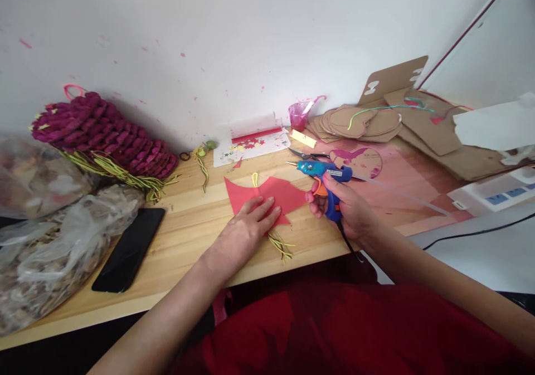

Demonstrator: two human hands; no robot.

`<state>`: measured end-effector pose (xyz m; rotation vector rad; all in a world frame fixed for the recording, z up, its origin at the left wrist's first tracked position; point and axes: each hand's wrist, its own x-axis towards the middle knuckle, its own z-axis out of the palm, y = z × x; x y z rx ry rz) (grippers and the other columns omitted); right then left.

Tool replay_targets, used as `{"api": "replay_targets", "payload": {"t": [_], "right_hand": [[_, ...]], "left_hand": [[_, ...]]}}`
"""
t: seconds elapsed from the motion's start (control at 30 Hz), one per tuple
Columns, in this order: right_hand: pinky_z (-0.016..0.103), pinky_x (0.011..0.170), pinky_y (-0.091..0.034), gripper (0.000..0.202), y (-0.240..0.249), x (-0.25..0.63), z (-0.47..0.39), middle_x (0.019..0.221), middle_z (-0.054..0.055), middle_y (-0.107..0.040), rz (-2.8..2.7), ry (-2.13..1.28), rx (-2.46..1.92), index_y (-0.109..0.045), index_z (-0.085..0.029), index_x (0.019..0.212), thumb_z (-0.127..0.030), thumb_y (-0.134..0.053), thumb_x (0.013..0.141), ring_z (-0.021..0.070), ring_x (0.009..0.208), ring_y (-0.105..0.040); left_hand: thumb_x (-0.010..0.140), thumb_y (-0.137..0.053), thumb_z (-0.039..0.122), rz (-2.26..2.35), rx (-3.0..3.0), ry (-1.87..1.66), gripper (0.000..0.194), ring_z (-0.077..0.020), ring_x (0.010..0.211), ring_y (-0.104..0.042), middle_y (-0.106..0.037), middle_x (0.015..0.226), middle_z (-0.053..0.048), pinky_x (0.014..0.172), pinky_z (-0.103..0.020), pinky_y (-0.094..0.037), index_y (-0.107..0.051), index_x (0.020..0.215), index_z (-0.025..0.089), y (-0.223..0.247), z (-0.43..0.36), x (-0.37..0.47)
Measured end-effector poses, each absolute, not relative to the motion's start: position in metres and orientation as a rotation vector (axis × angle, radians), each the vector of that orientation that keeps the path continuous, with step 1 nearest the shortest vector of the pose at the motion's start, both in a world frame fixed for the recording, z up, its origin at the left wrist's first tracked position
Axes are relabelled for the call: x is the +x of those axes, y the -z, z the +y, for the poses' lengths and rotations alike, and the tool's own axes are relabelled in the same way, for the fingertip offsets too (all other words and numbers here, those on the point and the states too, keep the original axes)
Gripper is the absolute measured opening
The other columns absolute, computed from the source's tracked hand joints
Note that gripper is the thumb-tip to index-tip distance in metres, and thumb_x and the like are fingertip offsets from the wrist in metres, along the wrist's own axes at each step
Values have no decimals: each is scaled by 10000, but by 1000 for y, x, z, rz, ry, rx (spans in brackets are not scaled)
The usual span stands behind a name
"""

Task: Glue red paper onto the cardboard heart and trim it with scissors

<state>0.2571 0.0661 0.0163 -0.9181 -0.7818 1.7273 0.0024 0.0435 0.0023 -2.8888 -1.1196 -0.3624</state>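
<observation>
My left hand (pixel 246 227) lies flat with its fingers stretched over a piece of red paper (pixel 288 199) on the wooden table. A yellow cord loop (pixel 255 179) sticks out above the paper, and yellow-green cord ends (pixel 282 246) come out below it. My right hand (pixel 343 205) is wrapped round the handle of a blue glue gun (pixel 313 167), fingers by its orange trigger. The gun's metal nozzle points left, above the table behind the paper. A clear glue stick (pixel 401 194) extends from the gun's back end. Part of the paper is hidden under my left hand.
Scissors (pixel 307 155) lie behind the glue gun. A pink-stained cup (pixel 299 116) and cardboard cutouts (pixel 359 123) stand further back. On the left are a magenta woven piece (pixel 112 135), a black phone (pixel 129 247) and plastic bags (pixel 62 252). A power strip (pixel 497 194) sits right.
</observation>
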Motion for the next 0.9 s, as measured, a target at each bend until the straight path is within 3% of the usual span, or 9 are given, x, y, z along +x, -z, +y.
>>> {"api": "replay_targets", "payload": {"t": [0.2,0.37,0.5,0.6,0.9], "right_hand": [[214,516,-470,375,-18,257,66,740,19,-680,-805,-1719,-921,-619,-190,802,-551,-720,809,108,560,-590],[213,517,-470,388,-19,256,66,730,17,-677,-801,-1720,-941,-615,-193,803,-564,-731,793,109,561,-586],[214,519,-475,387,-18,257,66,729,16,-672,-808,-1720,-941,-617,-189,793,-560,-724,801,109,561,-590],[214,516,-475,381,-18,257,66,754,22,-677,-820,-1719,-927,-621,-181,784,-549,-714,813,108,564,-594],[212,517,-472,374,-19,257,66,781,32,-689,-828,-1725,-937,-627,-181,777,-544,-704,823,102,563,-585]], "left_hand": [[986,-470,113,-1044,-2947,444,488,-277,1491,-332,-500,1523,-112,1202,-498,-372,-481,1467,195,7,42,-6],[983,-445,90,-1035,-2984,393,534,-275,1511,-281,-461,1553,-103,1203,-515,-361,-429,1502,218,7,41,-8],[929,-379,-9,-1072,-3028,455,695,-254,1525,-242,-436,1574,-78,1226,-502,-329,-272,1578,215,5,40,-10],[885,-372,-43,-1118,-3024,526,763,-247,1517,-272,-451,1564,-80,1226,-482,-339,-228,1590,211,6,37,-11],[910,-435,1,-1122,-2946,473,647,-279,1430,-423,-543,1473,-120,1175,-510,-411,-354,1529,173,5,39,1]]}}
